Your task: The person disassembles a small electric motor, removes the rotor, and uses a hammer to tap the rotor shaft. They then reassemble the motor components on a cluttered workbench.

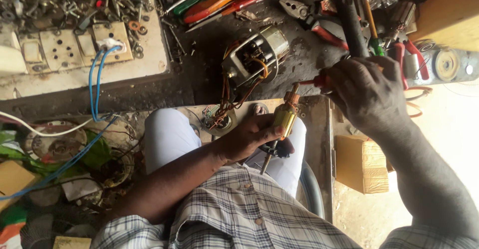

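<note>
My left hand (248, 137) grips a small motor armature (283, 117) with a brass-coloured body, a copper commutator at its top and a thin shaft below, held over my lap. My right hand (364, 92) is closed on a red-handled tool (313, 82) whose tip points left and meets the commutator end of the armature. Just behind, on the dark workbench, lies an opened motor housing (254, 57) with orange and brown wires trailing down to a small round part (219, 122).
Pliers and screwdrivers (219, 0) with red, orange and green handles lie along the bench's far edge. A switchboard (75, 47) with blue wires sits at left beside a pile of metal scrap (60, 0). A cardboard box (361, 164) stands at lower right.
</note>
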Available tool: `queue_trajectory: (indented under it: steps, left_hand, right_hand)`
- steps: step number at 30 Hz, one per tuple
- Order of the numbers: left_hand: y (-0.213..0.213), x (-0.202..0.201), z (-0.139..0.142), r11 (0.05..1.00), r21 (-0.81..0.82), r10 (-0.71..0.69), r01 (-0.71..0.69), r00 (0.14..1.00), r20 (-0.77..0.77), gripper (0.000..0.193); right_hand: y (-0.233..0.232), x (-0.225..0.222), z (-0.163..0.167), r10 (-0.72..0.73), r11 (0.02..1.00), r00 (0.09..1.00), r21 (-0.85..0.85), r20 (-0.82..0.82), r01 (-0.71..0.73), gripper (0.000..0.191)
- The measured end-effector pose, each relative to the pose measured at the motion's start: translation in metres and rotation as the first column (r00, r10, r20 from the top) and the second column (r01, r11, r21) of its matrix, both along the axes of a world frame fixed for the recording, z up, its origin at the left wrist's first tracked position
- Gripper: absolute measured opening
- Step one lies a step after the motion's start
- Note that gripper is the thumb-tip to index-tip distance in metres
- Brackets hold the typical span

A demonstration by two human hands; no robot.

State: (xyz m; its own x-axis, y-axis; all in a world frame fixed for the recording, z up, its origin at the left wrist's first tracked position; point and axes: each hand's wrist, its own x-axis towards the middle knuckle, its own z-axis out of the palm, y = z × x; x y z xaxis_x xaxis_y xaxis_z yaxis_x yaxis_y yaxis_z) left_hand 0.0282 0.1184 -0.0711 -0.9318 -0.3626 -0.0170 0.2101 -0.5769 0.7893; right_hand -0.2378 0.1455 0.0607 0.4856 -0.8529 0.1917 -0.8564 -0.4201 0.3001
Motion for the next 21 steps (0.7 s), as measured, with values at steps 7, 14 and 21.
queue_trajectory:
  steps: [7, 14, 21]
  left_hand:
    - [0.001, 0.003, -0.006, 0.943, 0.33, 0.006, 0.05, 0.986, -0.165, 0.052]
    - [0.001, 0.0, -0.008, 0.861, 0.469, -0.04, 0.198, 0.945, -0.324, 0.062]
    - [0.001, -0.005, -0.004, 0.804, 0.504, -0.098, 0.315, 0.907, -0.41, 0.065]
  right_hand:
    - [0.0, 0.011, 0.016, -0.026, 1.0, 0.999, 0.0, 0.021, 0.026, 0.034]
    - [-0.001, 0.011, 0.021, -0.029, 1.0, 0.999, 0.001, 0.021, 0.029, 0.037]
    - [-0.001, 0.01, 0.018, 0.028, 1.0, 0.999, 0.008, 0.035, -0.028, 0.024]
